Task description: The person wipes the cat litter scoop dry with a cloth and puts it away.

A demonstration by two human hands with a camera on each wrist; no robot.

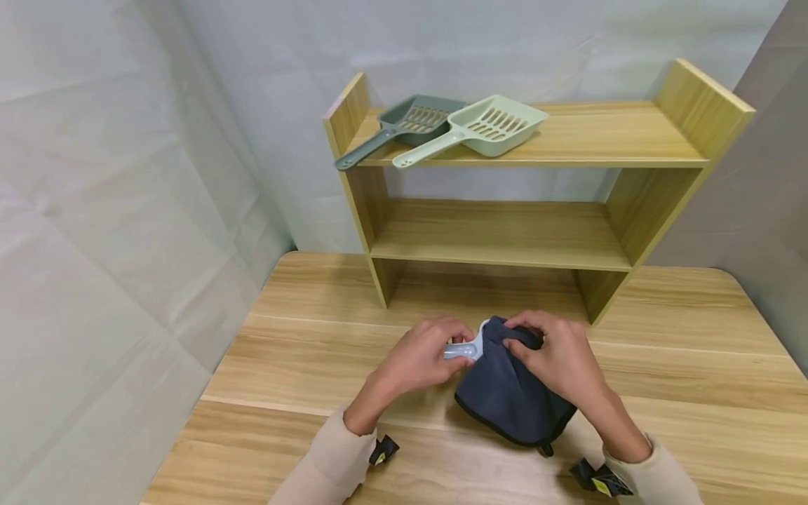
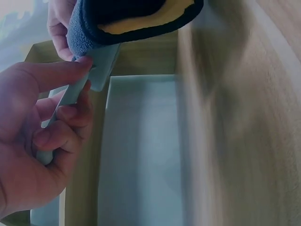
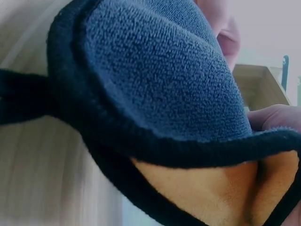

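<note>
A light blue litter scoop is held by its handle in my left hand, thumb and fingers curled round it in the left wrist view. Over the scoop's head hangs a dark blue-grey cloth with black edging, hiding most of that end. My right hand pinches the cloth from the right side, bunching its upper edge. In the right wrist view the cloth fills the foreground, showing a fuzzy blue face, an orange underside and a black loop at one corner.
A wooden shelf unit stands at the back of the wooden table. On its top board lie a dark green litter scoop and a pale green one, overlapping, handles jutting past the front edge. White fabric hangs behind and at left.
</note>
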